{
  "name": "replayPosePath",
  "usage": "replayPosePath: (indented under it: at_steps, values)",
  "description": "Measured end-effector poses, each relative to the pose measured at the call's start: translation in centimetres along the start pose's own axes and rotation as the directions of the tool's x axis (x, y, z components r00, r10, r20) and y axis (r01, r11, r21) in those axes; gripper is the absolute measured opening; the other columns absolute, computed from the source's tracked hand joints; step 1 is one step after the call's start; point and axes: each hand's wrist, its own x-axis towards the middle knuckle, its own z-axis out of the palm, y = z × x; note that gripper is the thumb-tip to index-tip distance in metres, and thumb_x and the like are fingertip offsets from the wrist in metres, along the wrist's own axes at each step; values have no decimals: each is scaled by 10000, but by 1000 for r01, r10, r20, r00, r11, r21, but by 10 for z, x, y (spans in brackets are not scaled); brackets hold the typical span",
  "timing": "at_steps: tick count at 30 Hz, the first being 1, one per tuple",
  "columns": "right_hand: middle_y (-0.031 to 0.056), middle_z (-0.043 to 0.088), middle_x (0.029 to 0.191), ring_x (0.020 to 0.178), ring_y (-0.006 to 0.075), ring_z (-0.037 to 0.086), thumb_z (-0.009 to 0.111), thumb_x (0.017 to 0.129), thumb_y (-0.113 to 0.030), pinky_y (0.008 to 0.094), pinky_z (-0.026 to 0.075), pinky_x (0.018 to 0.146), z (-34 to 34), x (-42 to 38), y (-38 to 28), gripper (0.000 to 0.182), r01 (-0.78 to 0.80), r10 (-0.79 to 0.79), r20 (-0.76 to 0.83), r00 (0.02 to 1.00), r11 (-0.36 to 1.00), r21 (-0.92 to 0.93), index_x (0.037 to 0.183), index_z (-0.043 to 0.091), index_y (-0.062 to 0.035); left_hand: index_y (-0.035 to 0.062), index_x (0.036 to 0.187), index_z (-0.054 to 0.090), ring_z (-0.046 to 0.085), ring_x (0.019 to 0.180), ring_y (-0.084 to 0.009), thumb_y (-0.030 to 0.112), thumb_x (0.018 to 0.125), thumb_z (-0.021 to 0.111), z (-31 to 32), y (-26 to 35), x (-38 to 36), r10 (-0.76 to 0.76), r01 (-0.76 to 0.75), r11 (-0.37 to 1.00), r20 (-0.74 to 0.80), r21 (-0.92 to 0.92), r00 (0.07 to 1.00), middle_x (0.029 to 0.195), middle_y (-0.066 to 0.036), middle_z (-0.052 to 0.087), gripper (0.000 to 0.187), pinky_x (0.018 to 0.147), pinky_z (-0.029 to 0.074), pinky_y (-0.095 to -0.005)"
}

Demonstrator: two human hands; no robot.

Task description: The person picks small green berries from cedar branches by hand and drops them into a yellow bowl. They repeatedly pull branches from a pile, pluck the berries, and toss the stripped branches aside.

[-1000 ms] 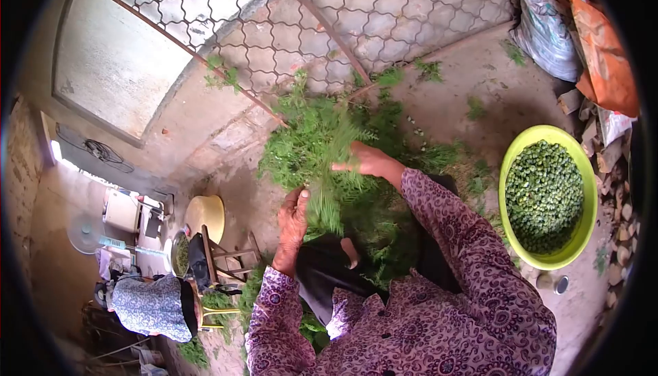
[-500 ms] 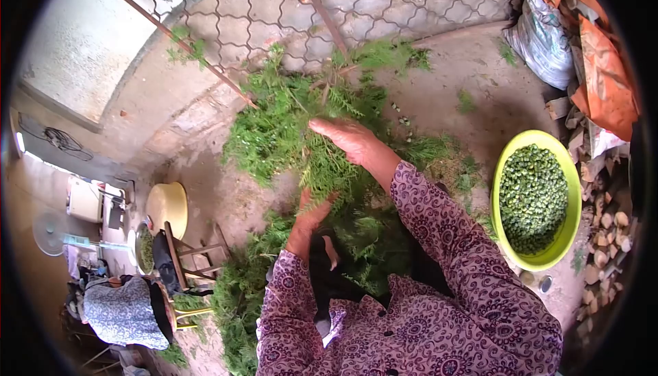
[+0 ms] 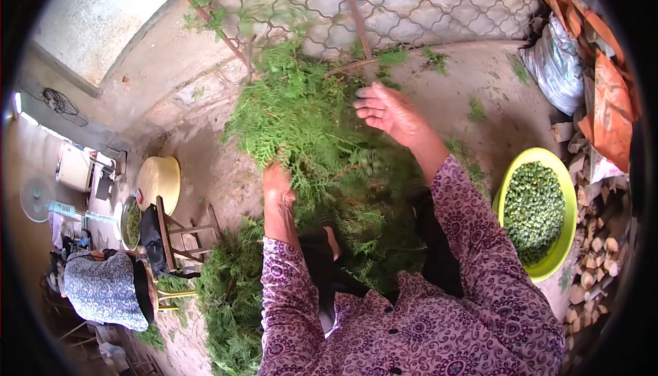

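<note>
My left hand (image 3: 277, 185) is closed around the lower end of a leafy green branch (image 3: 291, 126) with flat, feathery, cypress-like sprays. The branch fans out above that hand, and its sprays hide part of my fingers. To the right of the foliage, my right hand (image 3: 393, 113) is raised with its fingers loosely bent and apart. Nothing shows in it. More cut greenery (image 3: 236, 307) lies in a heap by my left arm and around my legs. A yellow-green basin (image 3: 572, 222) on my right holds many small round green cones or fruits (image 3: 534, 211).
A metal lattice (image 3: 439, 6) stands ahead against the wall. Stacked firewood (image 3: 596, 259), a white sack (image 3: 556, 67) and an orange sheet (image 3: 610, 98) line the right. On the left are a wooden stool (image 3: 168, 235), a tan tub (image 3: 161, 180), a fan (image 3: 35, 199) and a bent-over person (image 3: 106, 290).
My right hand has drawn away from the foliage to the right, its fingers now bent. My left hand has moved left and up with the branch, whose sprays now spread out ahead.
</note>
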Motion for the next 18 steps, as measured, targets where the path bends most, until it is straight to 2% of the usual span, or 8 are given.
replayPosePath:
  at_steps: [1, 2, 3, 4, 6, 7, 13, 18]
  values:
    - [91, 592, 882, 770, 140, 565, 589, 775, -438, 254, 453, 677, -4, -1, -3, 484, 6, -5, -15, 1000, 1000, 25, 993, 539, -9, 26, 1124, 464, 532, 894, -195, 197, 774, 499, 6, 14, 11, -457, 410, 866, -123, -286, 881, 1005, -89, 564, 391, 822, 384, -310]
    - [93, 591, 877, 759, 138, 564, 585, 780, -431, 252, 452, 664, -8, -1, -5, 477, 12, -10, -30, 999, 999, 51, 992, 537, -6, 1, 996, 531, 570, 773, -241, 237, 843, 525, 4, 27, 27, -823, 645, 505, -95, -573, 560, 865, -105, 601, 282, 700, 456, -359]
    - [90, 591, 861, 727, 136, 559, 577, 788, -424, 246, 448, 628, -14, 2, -3, 472, 24, -19, -64, 998, 998, 63, 995, 530, -3, 7, 964, 531, 577, 718, -212, 273, 817, 577, -28, 55, 68, -913, 540, -151, 325, -828, 245, 792, -102, 593, 307, 635, 477, -325]
    - [90, 591, 861, 727, 136, 559, 577, 788, -424, 246, 448, 628, -16, 0, -6, 472, 23, -20, -61, 998, 998, 62, 995, 530, -3, 7, 964, 531, 577, 718, -212, 273, 817, 577, -21, 40, 60, -915, 538, -149, 322, -830, 244, 792, -102, 593, 307, 635, 477, -325]
    - [85, 592, 853, 701, 133, 553, 572, 792, -422, 240, 445, 600, -17, -4, -14, 467, 58, -43, -119, 992, 991, 121, 992, 525, -2, 26, 991, 522, 574, 668, -181, 254, 821, 569, -3, 3, 34, -967, 548, -174, 247, -818, 62, 806, -92, 595, 288, 581, 483, -298]
    - [78, 591, 842, 674, 126, 543, 568, 796, -418, 236, 441, 579, -21, -3, -14, 450, 64, -45, -121, 992, 986, 152, 973, 525, -7, -5, 1237, 376, 351, 1173, -257, 320, 832, 494, -14, 14, 44, -935, 643, -157, 322, -750, 146, 1293, -187, 358, 532, 966, 272, -369]
    - [58, 583, 766, 640, 119, 533, 549, 817, -392, 229, 433, 563, -16, -13, -21, 368, 101, -94, -87, 992, 992, 76, 904, 548, -34, 14, 1265, 341, 341, 1185, -265, 323, 872, 428, -34, 55, 85, -887, 405, -419, 461, -812, 7, 1328, -169, 309, 507, 984, 264, -410]
    - [46, 579, 725, 596, 105, 510, 564, 822, -323, 218, 416, 536, -16, -14, -22, 284, 120, -104, -86, 991, 973, 197, 865, 567, -43, 47, 1258, 354, 418, 1116, -261, 322, 883, 408, -24, 37, 67, -911, 420, -388, 410, -820, -40, 1295, -148, 357, 468, 948, 323, -436]
